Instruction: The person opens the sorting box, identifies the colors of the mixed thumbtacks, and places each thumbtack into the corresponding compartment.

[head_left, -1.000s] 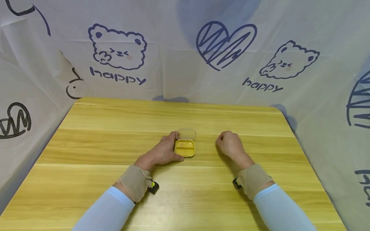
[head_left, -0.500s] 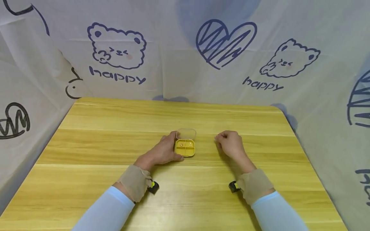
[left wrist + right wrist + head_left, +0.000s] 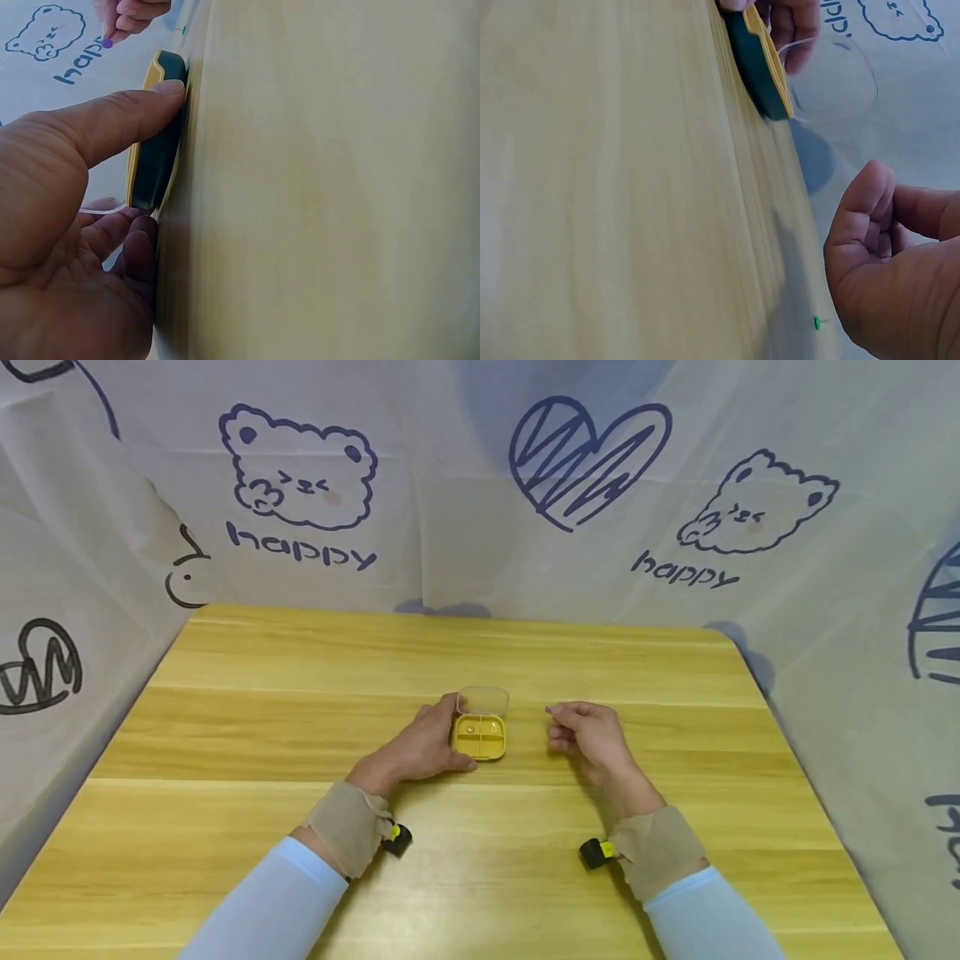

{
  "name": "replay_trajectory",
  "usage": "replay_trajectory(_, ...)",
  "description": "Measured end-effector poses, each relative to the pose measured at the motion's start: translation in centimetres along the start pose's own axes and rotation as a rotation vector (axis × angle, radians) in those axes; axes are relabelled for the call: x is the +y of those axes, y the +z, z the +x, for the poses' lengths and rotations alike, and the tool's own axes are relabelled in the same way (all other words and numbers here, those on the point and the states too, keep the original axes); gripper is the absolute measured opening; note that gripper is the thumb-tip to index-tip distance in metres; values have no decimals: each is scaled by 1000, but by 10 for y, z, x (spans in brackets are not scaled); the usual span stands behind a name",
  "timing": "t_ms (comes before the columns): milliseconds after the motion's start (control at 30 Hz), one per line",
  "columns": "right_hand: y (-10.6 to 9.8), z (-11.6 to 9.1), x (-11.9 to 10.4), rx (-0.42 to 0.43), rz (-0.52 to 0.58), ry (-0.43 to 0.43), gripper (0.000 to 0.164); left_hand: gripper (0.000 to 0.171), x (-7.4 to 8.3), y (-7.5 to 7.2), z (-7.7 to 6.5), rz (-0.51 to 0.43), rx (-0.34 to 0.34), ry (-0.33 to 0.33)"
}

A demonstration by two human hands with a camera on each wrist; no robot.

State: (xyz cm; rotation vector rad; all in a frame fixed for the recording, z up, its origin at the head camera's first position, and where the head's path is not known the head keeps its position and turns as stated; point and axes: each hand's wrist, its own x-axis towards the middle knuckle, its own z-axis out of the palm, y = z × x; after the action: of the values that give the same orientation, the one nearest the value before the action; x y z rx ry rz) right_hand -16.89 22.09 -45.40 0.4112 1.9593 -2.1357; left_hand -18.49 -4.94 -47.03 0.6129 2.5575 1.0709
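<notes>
My left hand [image 3: 423, 743] grips a small pill box [image 3: 480, 757] on the table, thumb along its near side and fingers behind it. The box has a yellow divided tray, a dark green outer side [image 3: 161, 161] and a clear lid [image 3: 483, 700] standing open at the back. One tiny reddish-rimmed item [image 3: 470, 729] lies in the back left compartment. Right of the box, my right hand [image 3: 592, 735] pinches a small round purple piece [image 3: 107, 43] between thumb and forefinger, with the other fingers curled. In the right wrist view the fingers hide that piece.
A tiny green disc with a thin pin [image 3: 817, 322] is on the wooden table [image 3: 480, 860] near the right hand. White cloth [image 3: 450, 527] with blue drawings stands behind the table and along its sides.
My right hand has shifted left toward the box and turned, and the purple piece now shows at its fingertips. The left hand keeps its grip. The head view has tilted slightly.
</notes>
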Motion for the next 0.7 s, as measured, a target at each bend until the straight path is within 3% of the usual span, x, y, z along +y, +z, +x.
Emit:
replay_trajectory(300, 10, -9, 7, -106, 297, 108, 43, 87, -1, -1, 1, -4, 10, 26)
replay_trajectory(567, 16, -15, 10, -145, 636, 213, 11, 89, -2, 0, 0, -7, 14, 41)
replay_trajectory(700, 19, -16, 12, -205, 735, 234, 6, 89, -2, 0, -1, -3, 13, 34)
